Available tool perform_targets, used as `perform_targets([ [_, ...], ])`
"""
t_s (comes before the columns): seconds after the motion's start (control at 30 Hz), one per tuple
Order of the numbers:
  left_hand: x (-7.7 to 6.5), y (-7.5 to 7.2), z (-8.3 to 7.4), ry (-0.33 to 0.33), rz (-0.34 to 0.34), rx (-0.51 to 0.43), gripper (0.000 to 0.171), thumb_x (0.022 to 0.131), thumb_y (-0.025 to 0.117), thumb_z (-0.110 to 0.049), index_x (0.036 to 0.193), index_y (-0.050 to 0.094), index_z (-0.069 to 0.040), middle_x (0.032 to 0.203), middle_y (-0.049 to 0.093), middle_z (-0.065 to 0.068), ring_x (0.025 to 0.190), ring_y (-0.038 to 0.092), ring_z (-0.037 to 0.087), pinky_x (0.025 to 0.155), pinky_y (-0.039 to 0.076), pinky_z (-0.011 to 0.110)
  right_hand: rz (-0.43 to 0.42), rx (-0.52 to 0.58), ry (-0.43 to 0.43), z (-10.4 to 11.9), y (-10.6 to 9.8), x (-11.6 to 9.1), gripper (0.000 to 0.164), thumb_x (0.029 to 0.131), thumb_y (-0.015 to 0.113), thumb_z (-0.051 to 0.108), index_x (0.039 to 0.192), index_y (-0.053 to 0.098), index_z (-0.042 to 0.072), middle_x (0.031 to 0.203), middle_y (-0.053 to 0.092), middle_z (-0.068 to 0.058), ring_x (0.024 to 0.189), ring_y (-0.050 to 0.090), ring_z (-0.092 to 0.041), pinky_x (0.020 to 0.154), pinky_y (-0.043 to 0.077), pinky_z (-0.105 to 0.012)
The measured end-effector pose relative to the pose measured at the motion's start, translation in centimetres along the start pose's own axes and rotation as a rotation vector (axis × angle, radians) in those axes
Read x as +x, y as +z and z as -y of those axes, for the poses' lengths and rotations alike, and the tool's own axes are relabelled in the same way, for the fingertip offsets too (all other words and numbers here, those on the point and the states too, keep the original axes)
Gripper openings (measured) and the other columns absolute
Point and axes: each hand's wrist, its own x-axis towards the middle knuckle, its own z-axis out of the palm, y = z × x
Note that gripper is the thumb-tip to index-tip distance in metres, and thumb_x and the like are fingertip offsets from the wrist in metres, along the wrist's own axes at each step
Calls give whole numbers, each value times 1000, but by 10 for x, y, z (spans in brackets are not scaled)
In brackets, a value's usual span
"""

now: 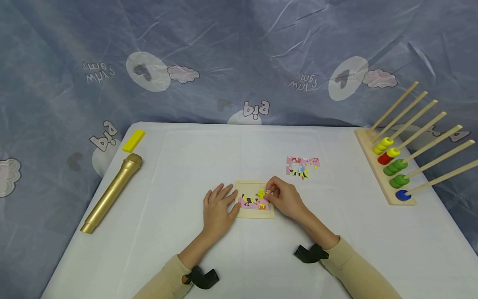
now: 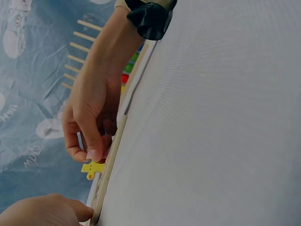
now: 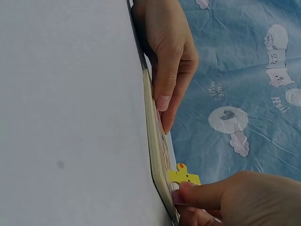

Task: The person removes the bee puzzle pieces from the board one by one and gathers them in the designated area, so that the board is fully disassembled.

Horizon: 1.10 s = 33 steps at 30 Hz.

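Note:
A shallow wooden puzzle tray [image 1: 254,214] lies on the white table, its lower half filled with joined pink jigsaw pieces [image 1: 252,203] that show a striped bee. Spread over the tray's left edge is my left hand [image 1: 218,209], its thumb and fingertips touching the rim. My right hand [image 1: 286,197] pinches a jigsaw piece with a yellow figure [image 1: 260,194] between thumb and index finger at the tray's right side. In the right wrist view that yellow piece [image 3: 188,177] stands tilted above the tray. Fingers hide part of it.
Several joined pink jigsaw pieces [image 1: 303,162] lie beyond my right hand. On the far right stands a wooden bead stacker [image 1: 362,153] with upright pegs. A gold microphone [image 1: 112,195] and a yellow block [image 1: 133,141] lie at the left.

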Motion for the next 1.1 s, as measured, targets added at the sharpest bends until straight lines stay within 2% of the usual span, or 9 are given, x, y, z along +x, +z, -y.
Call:
perform_targets([
  [0.17, 1, 0, -1, 1, 5, 8, 38, 88, 70, -27, 121, 70, -10, 138, 60, 6, 136, 45, 30, 112, 26, 58, 2, 56, -32, -4, -1, 0, 17, 83, 74, 3, 90, 59, 8, 75, 60, -1, 62, 48, -8, 55, 39, -19],
  [0.4, 2, 1, -1, 0, 14, 6, 38, 88, 70, -27, 122, 70, -10, 138, 60, 6, 137, 44, 31, 112, 25, 58, -13, 81, -59, -5, -3, 0, 14, 86, 71, 3, 89, 60, 10, 76, 61, 0, 67, 51, -8, 57, 39, -20],
  [0.63, 3, 2, -1, 0, 13, 15, 37, 88, 70, -28, 121, 70, -11, 138, 60, 5, 137, 44, 30, 112, 26, 58, -56, 198, 30, 3, -15, 3, 11, 88, 64, -2, 94, 60, 7, 83, 60, -8, 75, 55, -17, 62, 44, -19],
  [0.77, 1, 2, -1, 1, 6, 16, 37, 88, 71, -27, 121, 70, -11, 137, 60, 5, 136, 45, 30, 111, 26, 58, -72, 238, 79, 1, -28, 6, 12, 92, 57, -6, 102, 58, 0, 88, 58, -14, 75, 61, -25, 62, 51, -23],
  [0.87, 0, 2, -1, 0, 2, 14, 37, 88, 71, -27, 121, 70, -11, 138, 60, 5, 136, 45, 30, 111, 26, 58, -117, 240, 104, -7, -42, 9, 13, 94, 57, -3, 106, 58, -3, 90, 57, -16, 74, 64, -26, 61, 54, -26],
  [0.93, -1, 2, -1, -4, 0, 10, 37, 87, 71, -27, 121, 70, -11, 138, 60, 6, 136, 45, 30, 111, 26, 58, -161, 241, 125, -14, -53, 10, 15, 94, 59, 0, 109, 58, -5, 91, 58, -17, 73, 65, -24, 61, 54, -25],
  [1.1, -1, 2, -2, -6, -2, -3, 37, 87, 71, -26, 121, 70, -10, 138, 60, 6, 136, 45, 31, 111, 25, 58, -273, 247, 198, -34, -84, 11, 24, 94, 61, 4, 116, 59, -8, 93, 59, -16, 72, 64, -8, 63, 53, -19],
])
